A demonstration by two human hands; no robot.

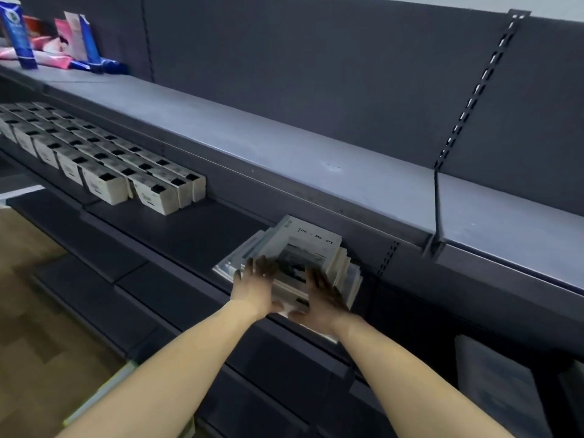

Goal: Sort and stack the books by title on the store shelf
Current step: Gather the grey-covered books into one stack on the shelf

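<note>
Dark grey store shelving, backed by matching panels with a slotted upright (474,93).

Middle shelf (189,229): stack of books (311,248) at the front edge, towards its right end, untidy, with the lower volumes fanned out to the left and right. The top cover shows a partly legible title, "Tim… Me…ory", over a dark photograph; the middle letters cannot be read, and the titles beneath are hidden.

Left hand (256,284): laid against the stack's left front corner, fingers spread and fairly straight over the top edge; the fingertips are in shadow.

Right hand (320,294): laid against the stack's right front side, fingers extended along the covers. Whether either hand presses or merely touches cannot be told; neither is curled round a book.

Same shelf, left end: rows of small white boxes (104,165), black-marked on top, with the far rows cut off by the frame.

Upper shelf (284,147): blue and pink cartons (63,42) at the far left corner, partly cropped.

Lower right: pale packaged items (502,384), blurred and unidentifiable.
</note>
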